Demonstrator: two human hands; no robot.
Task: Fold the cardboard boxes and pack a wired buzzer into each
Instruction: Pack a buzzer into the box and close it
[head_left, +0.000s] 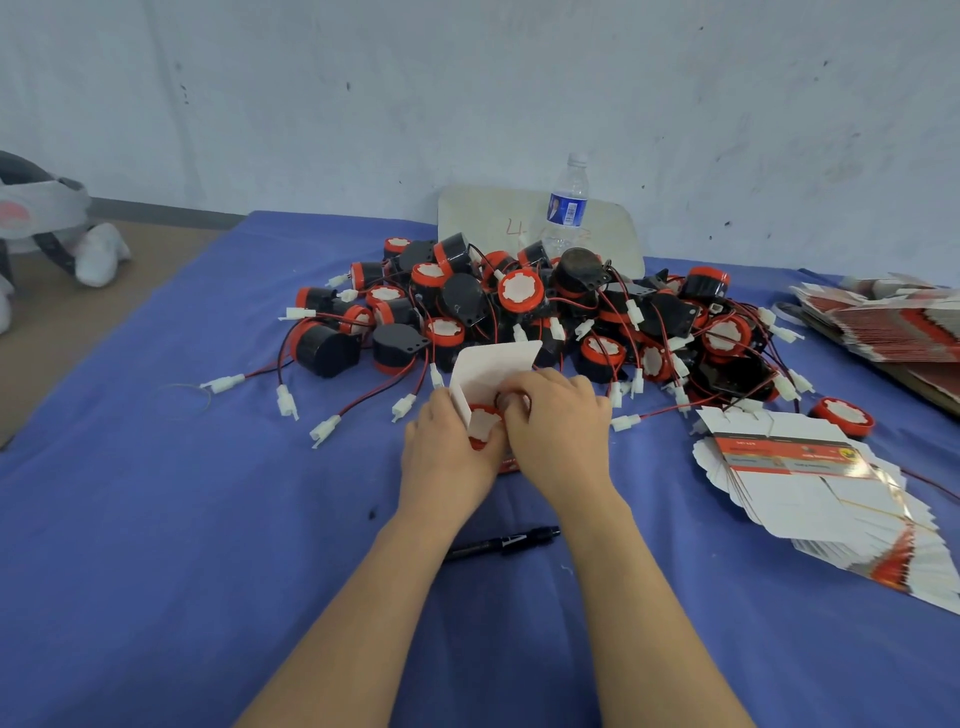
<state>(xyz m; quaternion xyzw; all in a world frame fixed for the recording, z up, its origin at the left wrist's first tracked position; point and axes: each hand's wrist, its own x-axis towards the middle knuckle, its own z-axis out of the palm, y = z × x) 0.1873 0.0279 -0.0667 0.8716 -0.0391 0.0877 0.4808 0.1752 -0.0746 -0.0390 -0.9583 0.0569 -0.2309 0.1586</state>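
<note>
A small cardboard box (493, 366) stands between my hands with its white lid flap up. Inside its mouth sits a red-rimmed wired buzzer (482, 422) with a white face. My left hand (447, 452) wraps the box's left side. My right hand (558, 421) presses on the buzzer and the box from the right, fingers curled. Behind them lies a big pile of black and red wired buzzers (545, 312) with white plugs. Flat unfolded boxes (810, 488) are fanned out at the right.
A black marker (506, 542) lies on the blue cloth (182, 519) under my forearms. A water bottle (567, 205) and a white board (483, 213) stand behind the pile. More flat boxes (893, 327) are stacked far right. A plush toy (47, 228) lies far left.
</note>
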